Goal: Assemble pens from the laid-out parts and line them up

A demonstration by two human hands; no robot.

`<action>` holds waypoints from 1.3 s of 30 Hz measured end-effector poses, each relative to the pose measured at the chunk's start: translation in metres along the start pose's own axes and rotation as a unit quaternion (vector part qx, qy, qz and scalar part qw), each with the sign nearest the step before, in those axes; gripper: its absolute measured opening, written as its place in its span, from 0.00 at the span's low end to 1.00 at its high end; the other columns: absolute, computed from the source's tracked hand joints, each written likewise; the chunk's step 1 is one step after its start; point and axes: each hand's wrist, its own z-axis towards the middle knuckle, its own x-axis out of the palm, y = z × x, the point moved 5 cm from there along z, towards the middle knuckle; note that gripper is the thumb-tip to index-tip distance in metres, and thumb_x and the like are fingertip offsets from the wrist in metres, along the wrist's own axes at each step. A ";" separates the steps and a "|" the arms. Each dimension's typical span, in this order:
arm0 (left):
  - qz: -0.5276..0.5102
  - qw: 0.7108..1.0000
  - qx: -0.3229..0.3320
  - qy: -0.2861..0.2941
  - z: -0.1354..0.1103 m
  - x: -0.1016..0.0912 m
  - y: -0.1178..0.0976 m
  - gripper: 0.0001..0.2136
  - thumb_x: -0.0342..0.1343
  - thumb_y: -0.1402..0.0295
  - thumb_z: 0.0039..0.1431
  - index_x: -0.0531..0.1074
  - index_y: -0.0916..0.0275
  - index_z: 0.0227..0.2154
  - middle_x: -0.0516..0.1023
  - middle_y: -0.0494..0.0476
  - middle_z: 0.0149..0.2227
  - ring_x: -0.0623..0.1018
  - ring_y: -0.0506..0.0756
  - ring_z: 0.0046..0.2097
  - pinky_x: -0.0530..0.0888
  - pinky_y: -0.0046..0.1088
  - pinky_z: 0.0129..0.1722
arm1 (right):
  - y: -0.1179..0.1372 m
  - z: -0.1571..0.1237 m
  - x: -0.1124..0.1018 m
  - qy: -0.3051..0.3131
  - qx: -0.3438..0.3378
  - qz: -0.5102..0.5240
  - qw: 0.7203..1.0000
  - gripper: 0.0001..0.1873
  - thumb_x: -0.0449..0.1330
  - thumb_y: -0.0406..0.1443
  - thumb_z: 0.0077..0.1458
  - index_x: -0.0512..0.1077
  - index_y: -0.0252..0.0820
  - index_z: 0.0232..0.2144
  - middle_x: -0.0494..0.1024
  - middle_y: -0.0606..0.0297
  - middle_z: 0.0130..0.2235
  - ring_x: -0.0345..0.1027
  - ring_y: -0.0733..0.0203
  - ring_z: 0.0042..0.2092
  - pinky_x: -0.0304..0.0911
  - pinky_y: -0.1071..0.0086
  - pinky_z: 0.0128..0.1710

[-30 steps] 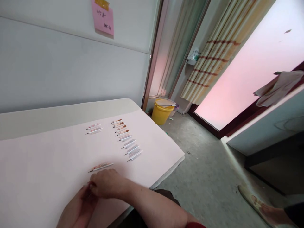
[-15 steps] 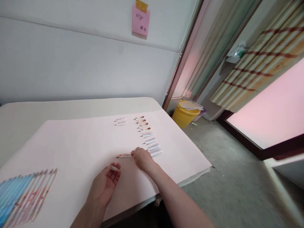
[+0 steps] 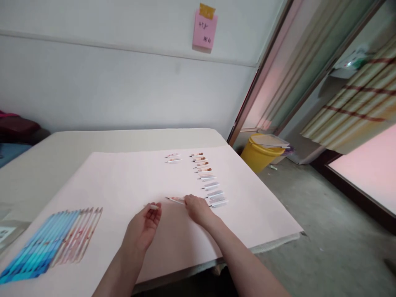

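My right hand (image 3: 196,209) rests on the pale pink sheet (image 3: 130,181), fingers closed on the back end of a pen (image 3: 175,199) whose tip points left. Just right of it runs a column of several uncapped pens (image 3: 208,181), with two more pens (image 3: 172,158) lying further back. My left hand (image 3: 144,226) lies palm up beside the right one, fingers curled, pinching a small white cap (image 3: 153,206) at the fingertips. A fan of several blue and pink pens (image 3: 49,244) lies at the sheet's near left.
The sheet covers a cream table (image 3: 40,152) against a white wall bearing a pink note (image 3: 204,31). A yellow bucket (image 3: 261,152) stands on the grey floor beyond the table's right edge, by a doorway and a striped curtain (image 3: 355,107).
My hands separated: the right one reached out and took hold of the lying pen, the left opened palm up with the cap. The view swung left, revealing the fan of pens.
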 end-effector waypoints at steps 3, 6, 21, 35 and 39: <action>-0.011 1.000 0.014 -0.002 0.006 -0.003 -0.008 0.05 0.51 0.81 0.54 0.68 0.69 0.27 0.73 0.59 0.30 0.77 0.52 0.33 0.78 0.26 0.30 | 0.010 -0.008 -0.012 -0.012 -0.030 0.043 0.999 0.07 0.50 0.32 0.57 0.67 0.42 0.36 0.75 0.63 0.34 0.68 0.61 0.34 0.52 0.72 0.30; -0.020 0.999 0.031 -0.007 0.012 -0.006 -0.015 0.05 0.50 0.81 0.55 0.68 0.69 0.27 0.73 0.58 0.29 0.77 0.51 0.33 0.78 0.26 0.30 | 0.023 -0.018 -0.025 -0.026 -0.081 0.145 0.986 0.05 0.51 0.32 0.56 0.66 0.43 0.33 0.74 0.68 0.32 0.66 0.65 0.32 0.51 0.74 0.30; 0.025 0.997 0.072 0.002 0.012 -0.006 -0.019 0.03 0.53 0.78 0.55 0.70 0.69 0.29 0.75 0.60 0.32 0.78 0.52 0.35 0.77 0.26 0.32 | 0.029 -0.027 -0.032 -0.071 -0.104 0.218 0.968 0.05 0.52 0.28 0.51 0.66 0.42 0.27 0.71 0.70 0.27 0.61 0.68 0.28 0.49 0.75 0.27; 0.032 0.995 0.093 0.024 0.006 0.000 -0.014 0.02 0.54 0.78 0.53 0.70 0.67 0.29 0.74 0.58 0.31 0.77 0.52 0.35 0.76 0.25 0.33 | 0.039 -0.030 -0.035 -0.125 -0.162 0.293 0.934 0.07 0.52 0.27 0.53 0.66 0.41 0.27 0.69 0.69 0.28 0.61 0.67 0.30 0.54 0.76 0.30; 0.019 0.995 0.095 0.029 0.004 0.003 -0.014 0.02 0.55 0.79 0.52 0.70 0.67 0.28 0.74 0.57 0.31 0.77 0.52 0.35 0.76 0.26 0.34 | 0.037 -0.030 -0.035 -0.123 -0.150 0.295 0.935 0.07 0.53 0.27 0.53 0.66 0.41 0.27 0.70 0.69 0.28 0.62 0.67 0.30 0.54 0.75 0.30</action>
